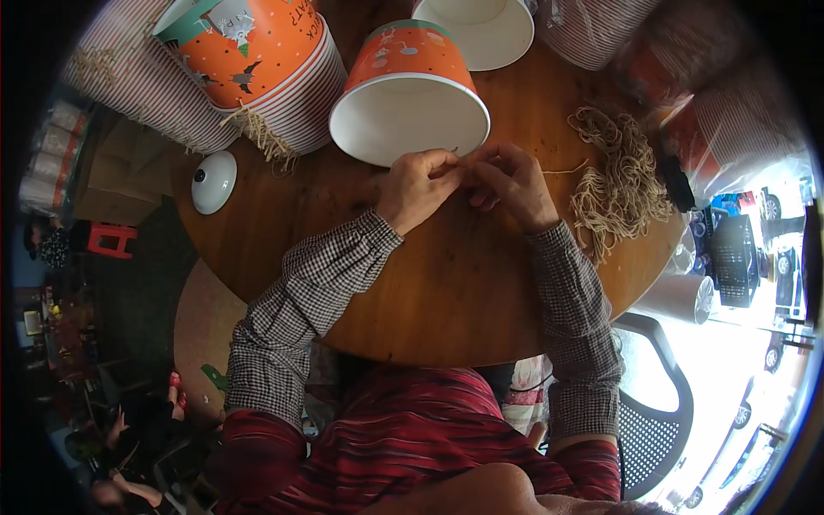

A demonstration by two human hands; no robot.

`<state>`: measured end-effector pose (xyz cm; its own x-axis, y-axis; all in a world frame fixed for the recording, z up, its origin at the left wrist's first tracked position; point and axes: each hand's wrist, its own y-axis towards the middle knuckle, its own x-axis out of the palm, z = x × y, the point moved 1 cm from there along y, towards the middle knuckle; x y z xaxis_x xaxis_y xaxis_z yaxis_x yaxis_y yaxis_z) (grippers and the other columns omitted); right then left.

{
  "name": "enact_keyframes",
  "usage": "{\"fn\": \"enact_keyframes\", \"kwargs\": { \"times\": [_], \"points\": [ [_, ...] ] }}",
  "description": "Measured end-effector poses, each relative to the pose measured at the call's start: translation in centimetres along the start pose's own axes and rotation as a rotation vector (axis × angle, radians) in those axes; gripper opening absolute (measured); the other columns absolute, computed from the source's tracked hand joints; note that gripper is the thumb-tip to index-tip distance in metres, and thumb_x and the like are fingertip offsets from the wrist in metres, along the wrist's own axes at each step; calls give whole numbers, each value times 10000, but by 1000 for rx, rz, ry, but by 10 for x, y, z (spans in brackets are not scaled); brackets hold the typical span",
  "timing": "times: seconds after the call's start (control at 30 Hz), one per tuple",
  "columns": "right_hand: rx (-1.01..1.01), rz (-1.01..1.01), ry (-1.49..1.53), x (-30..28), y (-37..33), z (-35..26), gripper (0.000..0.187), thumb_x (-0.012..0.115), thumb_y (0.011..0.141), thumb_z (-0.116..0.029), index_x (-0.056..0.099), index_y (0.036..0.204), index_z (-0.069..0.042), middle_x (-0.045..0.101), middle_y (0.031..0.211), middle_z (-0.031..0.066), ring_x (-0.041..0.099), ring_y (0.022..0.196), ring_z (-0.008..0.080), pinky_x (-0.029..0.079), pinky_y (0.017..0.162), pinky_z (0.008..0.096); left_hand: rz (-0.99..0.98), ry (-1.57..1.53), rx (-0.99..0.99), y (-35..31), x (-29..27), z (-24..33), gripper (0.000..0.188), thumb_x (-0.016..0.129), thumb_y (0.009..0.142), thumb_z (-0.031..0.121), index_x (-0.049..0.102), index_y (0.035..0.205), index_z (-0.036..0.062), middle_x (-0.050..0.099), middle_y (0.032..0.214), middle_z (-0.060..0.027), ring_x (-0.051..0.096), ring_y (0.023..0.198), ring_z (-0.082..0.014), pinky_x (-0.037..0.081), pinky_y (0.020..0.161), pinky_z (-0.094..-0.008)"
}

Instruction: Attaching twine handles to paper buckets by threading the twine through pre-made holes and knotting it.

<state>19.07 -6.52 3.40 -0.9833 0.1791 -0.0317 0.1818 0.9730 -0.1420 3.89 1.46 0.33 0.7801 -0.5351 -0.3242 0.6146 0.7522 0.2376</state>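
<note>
My left hand (pixel 421 187) and my right hand (pixel 513 184) meet over the round wooden table, fingertips pinched together. What they pinch is too small to make out. Just beyond them an orange paper bucket (pixel 410 53) lies tipped, its white open mouth facing me. My fingers are close by its lower right rim; whether they touch it I cannot tell. To the right lies a tangled heap of beige string (pixel 631 184), and one strand runs from it toward my right hand.
Stacked, nested paper buckets (pixel 257 64) with string tufts stand at the left. Another white-mouthed bucket (pixel 489 30) is at the back, with plastic-wrapped stacks (pixel 730 129) at the right. A white lid with a black knob (pixel 214 182) lies near the table's left edge. A chair (pixel 661 403) stands at lower right.
</note>
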Motion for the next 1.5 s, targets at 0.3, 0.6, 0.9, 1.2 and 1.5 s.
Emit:
{"fn": "enact_keyframes", "kwargs": {
  "times": [0.3, 0.6, 0.9, 1.2, 1.5],
  "points": [
    [11, 30, -18, -1, 2, 4, 123, 560, 869, -101, 582, 948, -9, 635, 763, 57, 608, 575, 106, 481, 479, 223, 14, 1, 62, -1, 0, 4, 142, 651, 819, 113, 680, 882, -10, 678, 800, -132, 650, 686, -193, 503, 640, -296],
    [-17, 162, 19, 3, 3, 12, 99, 558, 853, -71, 589, 892, 14, 646, 758, 84, 591, 526, 115, 469, 450, 234, 44, 196, 124, -4, 0, 13, 143, 681, 801, 132, 676, 811, -11, 654, 741, -139, 633, 663, -240, 487, 613, -330],
    [62, 184, 91, 2, 2, 11, 117, 545, 875, -87, 530, 922, 19, 616, 697, 98, 548, 471, 126, 458, 429, 241, 57, 142, 133, -3, 3, 9, 103, 668, 802, 98, 672, 816, -3, 655, 748, -126, 631, 670, -240, 486, 612, -329],
    [-79, 112, 73, 8, -3, 9, 112, 515, 920, -103, 503, 959, 2, 594, 679, 72, 521, 501, 111, 436, 446, 245, 294, 102, 218, -14, -9, 15, 123, 639, 847, 103, 618, 907, -2, 596, 746, -71, 561, 592, -169, 473, 566, -290],
    [-259, 263, -284, 24, -21, 0, 98, 509, 925, -116, 515, 972, -31, 645, 730, 130, 657, 652, 207, 513, 585, 311, -243, -865, -426, -28, 8, 23, 226, 509, 947, 138, 609, 1112, 21, 566, 790, 13, 488, 642, -58, 416, 580, -209]
  ]
}}
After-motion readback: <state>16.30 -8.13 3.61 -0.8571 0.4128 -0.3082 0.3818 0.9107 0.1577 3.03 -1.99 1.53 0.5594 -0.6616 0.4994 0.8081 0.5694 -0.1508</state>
